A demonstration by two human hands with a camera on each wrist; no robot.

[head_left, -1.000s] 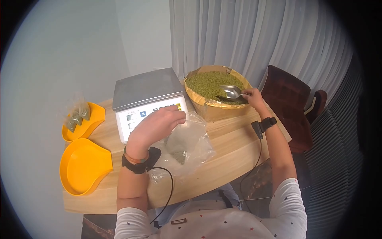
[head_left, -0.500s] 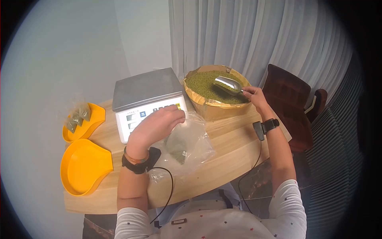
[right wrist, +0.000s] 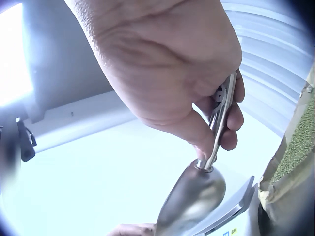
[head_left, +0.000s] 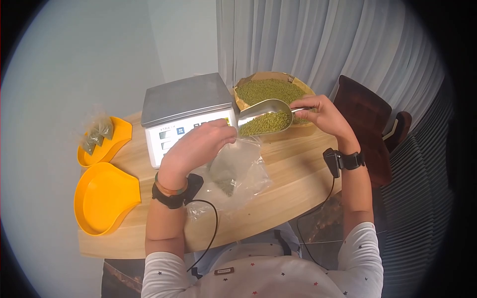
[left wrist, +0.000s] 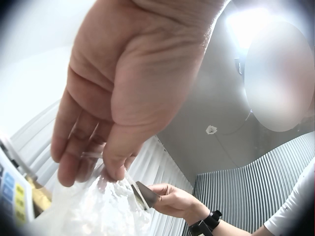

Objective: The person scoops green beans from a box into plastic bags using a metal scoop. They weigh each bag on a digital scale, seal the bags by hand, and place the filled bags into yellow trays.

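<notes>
My right hand (head_left: 322, 115) grips the handle of a metal scoop (head_left: 271, 106) loaded with green mung beans (head_left: 268, 123). The scoop's mouth points left, close to my left hand (head_left: 198, 145) and over the top of a clear plastic bag (head_left: 251, 171). Fingers and thumb of the left hand pinch the bag's upper edge; some dark green contents show low in the bag. In the right wrist view the scoop's rounded back (right wrist: 192, 196) faces the camera. From the left wrist, the bag (left wrist: 106, 211) hangs below the fingertips, with the scoop (left wrist: 146, 194) right at its rim.
Behind the scoop stands a paper-lined container of mung beans (head_left: 266, 90). A digital scale (head_left: 186, 99) sits to its left. On the table's left are two yellow trays, one (head_left: 107, 198) bare, the other (head_left: 121, 131) with several small filled bags. A dark chair (head_left: 355, 119) stands right.
The right hand has lifted the scoop out of the bean container, now full of beans, and brought it left and nearer to the bag. The left hand keeps its pinch on the bag.
</notes>
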